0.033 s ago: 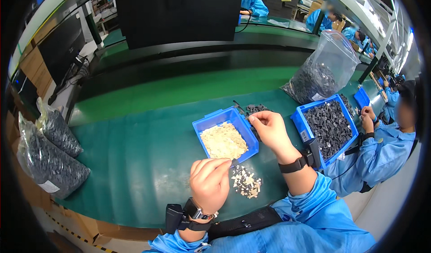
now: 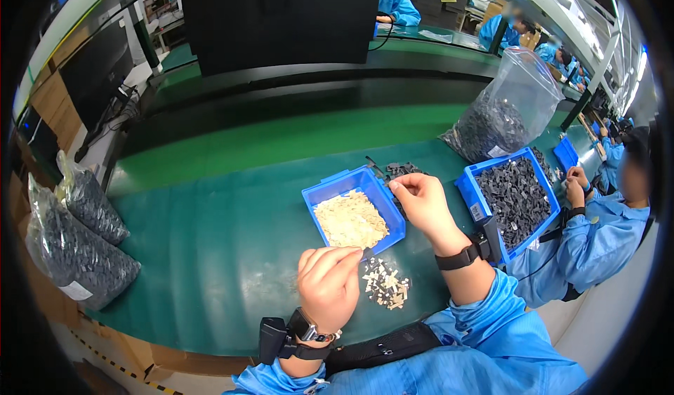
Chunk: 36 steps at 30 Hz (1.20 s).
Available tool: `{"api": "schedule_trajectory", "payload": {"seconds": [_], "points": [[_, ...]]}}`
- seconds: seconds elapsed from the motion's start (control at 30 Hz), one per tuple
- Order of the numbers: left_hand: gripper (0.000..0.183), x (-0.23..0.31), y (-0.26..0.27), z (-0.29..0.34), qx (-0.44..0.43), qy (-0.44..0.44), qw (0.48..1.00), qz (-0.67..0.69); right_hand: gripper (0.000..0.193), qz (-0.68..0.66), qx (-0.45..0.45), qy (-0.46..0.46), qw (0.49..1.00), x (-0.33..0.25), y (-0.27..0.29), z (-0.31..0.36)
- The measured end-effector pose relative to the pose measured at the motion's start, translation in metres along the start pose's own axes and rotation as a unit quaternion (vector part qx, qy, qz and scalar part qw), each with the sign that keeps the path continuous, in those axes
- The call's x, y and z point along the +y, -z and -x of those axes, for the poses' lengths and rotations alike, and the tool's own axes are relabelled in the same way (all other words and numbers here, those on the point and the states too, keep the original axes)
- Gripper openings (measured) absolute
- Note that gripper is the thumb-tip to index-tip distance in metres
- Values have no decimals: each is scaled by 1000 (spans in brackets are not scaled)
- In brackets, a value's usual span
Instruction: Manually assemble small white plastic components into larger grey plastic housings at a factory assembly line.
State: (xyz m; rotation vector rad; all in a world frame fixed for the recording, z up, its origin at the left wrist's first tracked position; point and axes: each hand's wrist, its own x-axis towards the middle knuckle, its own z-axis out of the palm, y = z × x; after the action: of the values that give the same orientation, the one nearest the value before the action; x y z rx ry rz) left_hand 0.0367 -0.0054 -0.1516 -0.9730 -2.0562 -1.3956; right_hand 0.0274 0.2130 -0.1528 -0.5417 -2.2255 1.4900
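Note:
My left hand (image 2: 328, 283) is closed in a pinch at the near edge of a blue bin (image 2: 331, 182). A small dark piece (image 2: 366, 253) shows at its fingertips. The bin holds a heap of thin, pale cream pieces (image 2: 351, 218). At the bin's right side, my right hand (image 2: 425, 204) pinches thumb and forefinger together; what is between them, if anything, is too small to make out. A loose pile of small dark plastic parts (image 2: 404, 170) lies just beyond those fingers. Between my forearms, small cream and dark pieces (image 2: 386, 284) are scattered on the green table (image 2: 232, 240).
Right of my right hand stands a blue bin (image 2: 468, 190) full of dark parts, with an open plastic bag (image 2: 491, 123) of dark parts behind it. Two filled bags (image 2: 88, 255) sit at the left. A co-worker (image 2: 590, 233) sits close on the right. A black panel (image 2: 277, 23) hangs ahead.

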Motion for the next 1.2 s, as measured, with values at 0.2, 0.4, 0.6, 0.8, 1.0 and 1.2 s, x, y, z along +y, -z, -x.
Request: {"api": "schedule_trajectory", "payload": {"seconds": [0.2,0.4,0.6,0.8,1.0,1.2], "points": [[15,-5,-4,1,-9,2,1000,17,6,160,95,209,960,-3,-12,8],[15,-7,-7,5,-4,27,999,27,6,182,143,318,919,-5,-15,14],[13,0,-8,7,1,62,998,25,5,144,177,329,916,-3,-13,20],[13,1,-11,5,29,80,996,38,5,158,167,293,928,-2,-10,23],[9,13,4,-11,-71,121,990,-24,2,226,82,194,951,-17,0,29],[12,1,-33,-58,-172,1,968,-182,3,286,70,187,937,-21,0,35]]}}
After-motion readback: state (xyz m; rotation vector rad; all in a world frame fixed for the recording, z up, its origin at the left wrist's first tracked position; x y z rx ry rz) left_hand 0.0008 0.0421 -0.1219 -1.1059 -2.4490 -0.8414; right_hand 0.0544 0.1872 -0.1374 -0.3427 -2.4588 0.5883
